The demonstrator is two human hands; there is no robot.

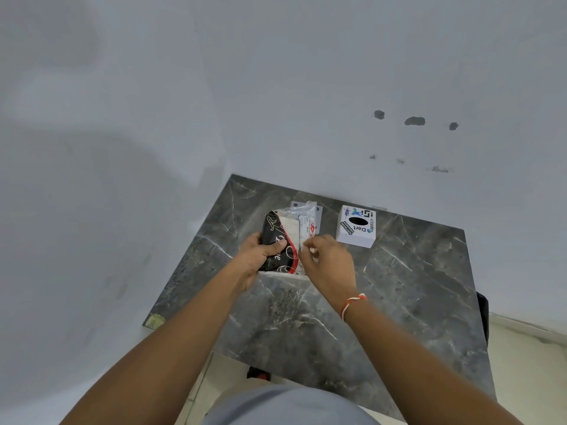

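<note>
A soft plastic pack [283, 237], black with gold swirls, a red stripe and a white part, is held just above the dark marble table [414, 286]. My left hand [260, 256] grips its black left side, thumb on top. My right hand [326, 260] has curled fingers at the pack's right edge and pinches the wrapper there. The pack's far end shows loose clear plastic. A white cube-shaped box [356, 227] with stickers and a black oval hole on top stands on the table to the right of the pack.
A white flat piece [317, 217] lies on the table behind the pack, near the wall. The grey wall bounds the table at the back and left. Pale floor shows to the right and below the table's front edge.
</note>
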